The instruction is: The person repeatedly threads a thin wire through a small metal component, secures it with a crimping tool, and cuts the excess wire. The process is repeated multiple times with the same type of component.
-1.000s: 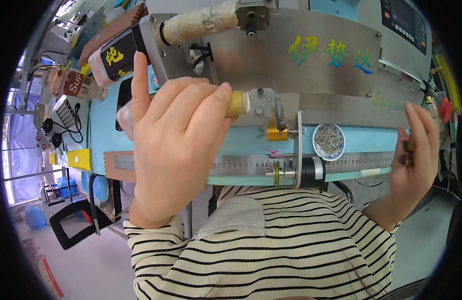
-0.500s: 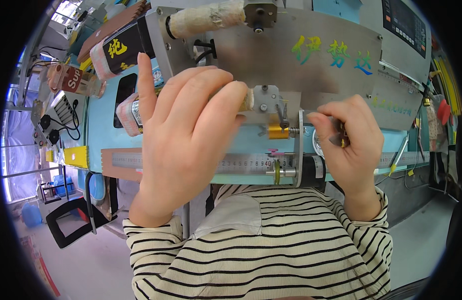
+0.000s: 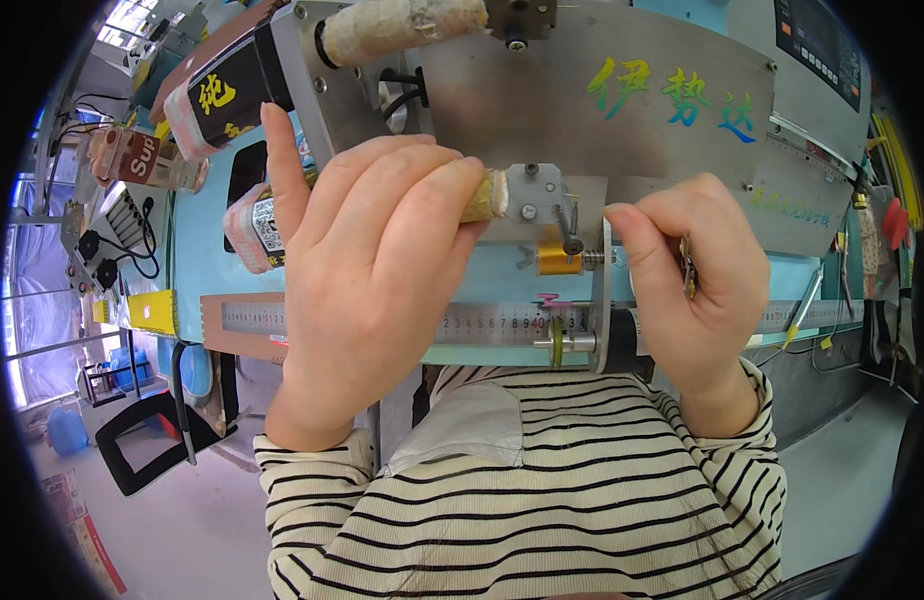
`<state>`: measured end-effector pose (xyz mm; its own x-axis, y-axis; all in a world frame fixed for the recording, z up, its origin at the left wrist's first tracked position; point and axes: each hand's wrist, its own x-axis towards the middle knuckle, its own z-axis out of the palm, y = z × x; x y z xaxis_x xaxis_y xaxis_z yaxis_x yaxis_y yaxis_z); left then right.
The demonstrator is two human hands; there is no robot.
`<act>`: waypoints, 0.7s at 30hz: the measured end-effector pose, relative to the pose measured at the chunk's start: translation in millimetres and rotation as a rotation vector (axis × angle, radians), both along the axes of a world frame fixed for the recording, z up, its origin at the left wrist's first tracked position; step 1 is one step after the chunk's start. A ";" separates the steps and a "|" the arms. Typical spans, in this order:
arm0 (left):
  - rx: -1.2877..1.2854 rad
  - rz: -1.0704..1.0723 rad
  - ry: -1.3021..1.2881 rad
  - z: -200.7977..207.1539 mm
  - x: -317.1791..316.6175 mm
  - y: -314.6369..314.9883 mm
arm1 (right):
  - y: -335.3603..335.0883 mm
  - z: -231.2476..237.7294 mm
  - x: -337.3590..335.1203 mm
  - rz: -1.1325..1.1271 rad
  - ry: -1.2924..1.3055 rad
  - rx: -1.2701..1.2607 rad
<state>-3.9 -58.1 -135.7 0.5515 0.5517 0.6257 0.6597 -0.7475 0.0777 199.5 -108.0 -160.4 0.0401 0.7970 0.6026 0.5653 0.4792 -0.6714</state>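
My left hand [image 3: 367, 250] is wrapped round a yellowish, tape-covered roller [image 3: 482, 197], its index finger stretched out past the side. At the roller's right end sits a small grey metal block [image 3: 534, 195] with screws and a thin pin. To the right, my right hand [image 3: 707, 275] is closed, its thumb and index finger brought together beside an upright metal plate [image 3: 604, 290]. A small metal tool [image 3: 688, 268] is tucked in that palm; its kind is mostly hidden. Whether anything fine lies between the fingertips cannot be made out.
A gold cylinder [image 3: 559, 258] and a green-rimmed wheel [image 3: 556, 342] sit on the upright plate. Behind stands a steel machine panel [image 3: 542, 90], with a second wrapped roller [image 3: 407, 30] above. A steel ruler [image 3: 472, 324] runs along the front. A jar [image 3: 147, 160] stands left.
My right thumb and index finger have moved slightly up and left, and the small tool has turned back into the palm. My left hand keeps its grip on the roller.
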 end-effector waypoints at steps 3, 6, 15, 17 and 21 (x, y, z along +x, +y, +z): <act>0.006 -0.002 -0.003 0.2 0.7 0.2 | 0.4 -0.8 -0.7 -0.014 0.017 0.004; 0.017 -0.012 -0.005 0.0 1.1 0.7 | 1.1 -1.1 -0.3 -0.020 0.020 0.001; -0.032 -0.074 -0.259 -10.1 -1.9 -30.3 | -1.4 -3.4 5.3 -0.019 0.003 0.010; -0.133 -0.040 -0.338 -20.6 5.6 -38.6 | -1.7 -4.5 5.6 0.013 -0.062 0.046; -0.152 0.074 -0.323 -39.6 21.6 -40.3 | -1.5 -6.5 5.6 0.052 -0.096 0.081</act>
